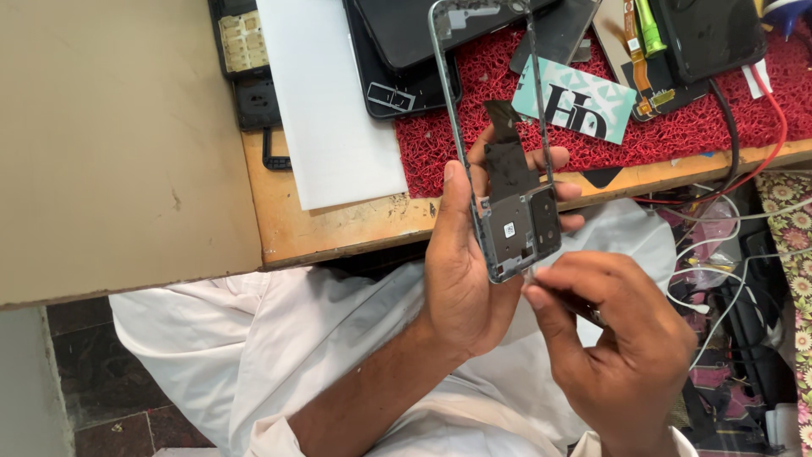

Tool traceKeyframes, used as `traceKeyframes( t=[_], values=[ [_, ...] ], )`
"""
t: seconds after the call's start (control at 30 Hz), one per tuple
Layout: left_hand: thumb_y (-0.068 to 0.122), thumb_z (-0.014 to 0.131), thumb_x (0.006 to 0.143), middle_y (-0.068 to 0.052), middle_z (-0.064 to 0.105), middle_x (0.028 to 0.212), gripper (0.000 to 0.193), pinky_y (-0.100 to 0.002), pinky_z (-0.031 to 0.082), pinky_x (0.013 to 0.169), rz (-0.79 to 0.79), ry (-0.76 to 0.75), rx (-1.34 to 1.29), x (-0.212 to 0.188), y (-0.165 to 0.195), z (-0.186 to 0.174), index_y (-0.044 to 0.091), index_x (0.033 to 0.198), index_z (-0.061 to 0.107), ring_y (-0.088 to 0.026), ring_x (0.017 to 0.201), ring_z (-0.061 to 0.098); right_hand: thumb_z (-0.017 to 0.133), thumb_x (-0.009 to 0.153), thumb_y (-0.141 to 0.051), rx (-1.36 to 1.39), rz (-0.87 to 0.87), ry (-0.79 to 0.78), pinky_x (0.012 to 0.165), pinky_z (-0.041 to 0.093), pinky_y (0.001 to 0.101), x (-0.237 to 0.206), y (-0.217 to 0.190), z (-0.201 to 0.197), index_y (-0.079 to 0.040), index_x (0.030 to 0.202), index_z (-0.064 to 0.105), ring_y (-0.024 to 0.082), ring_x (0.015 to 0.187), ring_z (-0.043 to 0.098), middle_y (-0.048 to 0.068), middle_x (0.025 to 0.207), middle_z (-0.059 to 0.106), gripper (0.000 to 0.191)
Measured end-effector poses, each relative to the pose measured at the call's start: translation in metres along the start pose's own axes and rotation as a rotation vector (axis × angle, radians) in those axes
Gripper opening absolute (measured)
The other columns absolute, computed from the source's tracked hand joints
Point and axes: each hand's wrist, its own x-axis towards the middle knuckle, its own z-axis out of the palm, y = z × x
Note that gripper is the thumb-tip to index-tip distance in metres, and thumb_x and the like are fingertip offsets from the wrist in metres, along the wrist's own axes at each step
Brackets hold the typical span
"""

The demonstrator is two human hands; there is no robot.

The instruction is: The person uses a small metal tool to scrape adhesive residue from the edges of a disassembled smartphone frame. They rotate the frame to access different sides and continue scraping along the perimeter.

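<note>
The left hand [461,279] is clamped around a bare phone frame [499,144], holding it upright over the person's lap at the worktop [338,224] edge. The right hand [617,338] pinches a small tool, mostly hidden, at the frame's bottom corner, above the red mat [677,118].

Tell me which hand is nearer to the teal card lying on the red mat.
Left. The left hand holds the phone frame up with its fingertips just below the teal card. The right hand is lower, at the frame's bottom edge, farther from the card.
</note>
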Motion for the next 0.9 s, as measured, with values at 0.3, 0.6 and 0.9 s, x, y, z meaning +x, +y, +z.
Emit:
traceKeyframes(
  t=[0.3,0.6,0.9],
  values=[
    [0.053,0.024,0.120,-0.019,0.052,0.141,0.062,-0.033,0.060,0.098,-0.037,0.047,0.065,-0.0007,0.0010,0.0003,0.013,0.168,0.027,-0.020,0.118,0.064,0.085,0.078,-0.003,-0.022,-0.071,-0.064,0.063,0.059,0.0231,0.0026,0.0011,0.0013,-0.004,0.099,0.071,0.011,0.078,0.071,0.007,0.097,0.066,0.026],
    [0.057,0.026,0.114,-0.019,0.053,0.139,0.066,-0.034,0.061,0.096,-0.095,0.102,0.062,-0.0030,0.0006,0.0023,0.014,0.164,0.028,-0.021,0.115,0.065,0.086,0.080,0.001,-0.078,-0.164,-0.050,0.061,0.052,0.0250,0.0028,0.0025,-0.0024,-0.005,0.104,0.074,0.011,0.072,0.066,0.007,0.094,0.069,0.027],
    [0.057,0.027,0.120,-0.021,0.055,0.138,0.062,-0.035,0.063,0.091,-0.128,0.080,-0.052,-0.0034,0.0004,-0.0004,0.011,0.161,0.033,-0.024,0.109,0.068,0.084,0.079,0.004,-0.130,-0.352,-0.041,0.062,0.055,0.0299,0.0050,0.0068,-0.0046,-0.004,0.101,0.072,0.017,0.075,0.071,0.011,0.094,0.069,0.027]
  ],
)
